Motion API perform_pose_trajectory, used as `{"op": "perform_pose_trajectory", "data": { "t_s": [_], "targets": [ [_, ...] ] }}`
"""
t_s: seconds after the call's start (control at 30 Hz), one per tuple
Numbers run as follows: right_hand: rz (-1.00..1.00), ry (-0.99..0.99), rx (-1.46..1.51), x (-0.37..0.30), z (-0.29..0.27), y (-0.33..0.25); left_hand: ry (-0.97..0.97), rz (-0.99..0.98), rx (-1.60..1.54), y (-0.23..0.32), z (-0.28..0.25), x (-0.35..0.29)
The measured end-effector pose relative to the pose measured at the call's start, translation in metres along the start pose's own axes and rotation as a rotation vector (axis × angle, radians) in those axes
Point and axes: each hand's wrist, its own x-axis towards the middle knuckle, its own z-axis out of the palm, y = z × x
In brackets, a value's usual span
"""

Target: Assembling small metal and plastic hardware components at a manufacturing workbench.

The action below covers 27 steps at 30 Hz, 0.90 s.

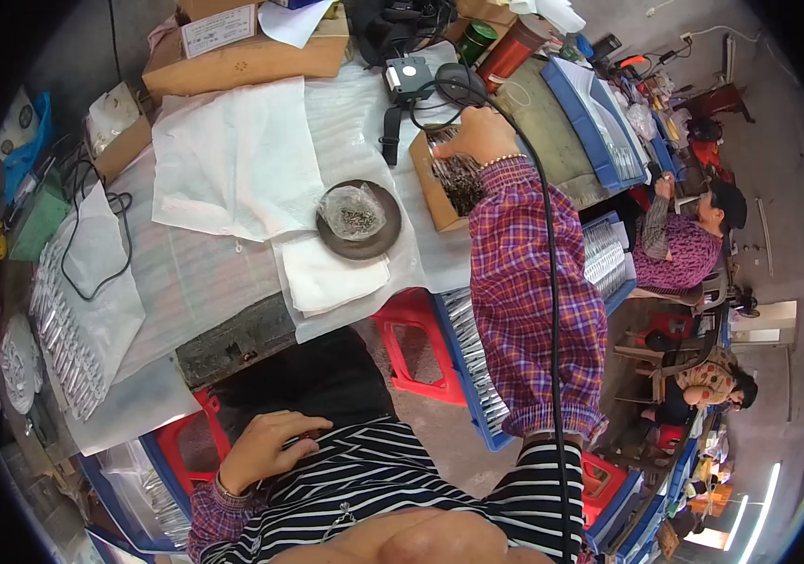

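My right hand [484, 134] reaches over the far end of an open cardboard box [428, 183] filled with many small dark metal pieces [458, 183]. Its fingers curl down at the contents, and what they grip is hidden. Near my lap, my left hand [275, 449] rests on a black-and-white striped garment [355, 470], fingers stretched out and holding nothing. Left of the box, a round dark dish [385, 242] holds a clear plastic bag [353, 212] with tiny metal parts inside. A folded white cloth [331, 282] lies partly beneath that dish.
A black cable [552, 282] hangs across my right sleeve. White sheeting [233, 150] covers the table, with rows of metal pieces [68, 348] at left. Red stools [421, 348] and a blue tray [477, 367] stand below. Two people [688, 240] sit at the right.
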Motion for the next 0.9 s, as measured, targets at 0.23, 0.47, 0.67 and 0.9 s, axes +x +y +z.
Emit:
{"op": "perform_pose_trajectory", "data": {
  "t_s": [0.23, 0.47, 0.67, 0.9],
  "targets": [
    [0.07, -0.05, 0.01, 0.001, -0.01, -0.007, 0.021, -0.009, -0.001, -0.011, -0.004, 0.0],
    [-0.019, 0.189, -0.06, -0.006, 0.006, -0.014, 0.061, -0.019, -0.005, -0.018, -0.001, -0.004],
    [-0.007, 0.187, 0.158, 0.015, 0.048, 0.039, 0.035, 0.0, 0.0, -0.027, 0.01, -0.002],
    [0.005, 0.194, 0.802, -0.07, 0.005, 0.037, 0.103, 0.004, -0.138, -0.028, 0.012, -0.006]
  ]
}}
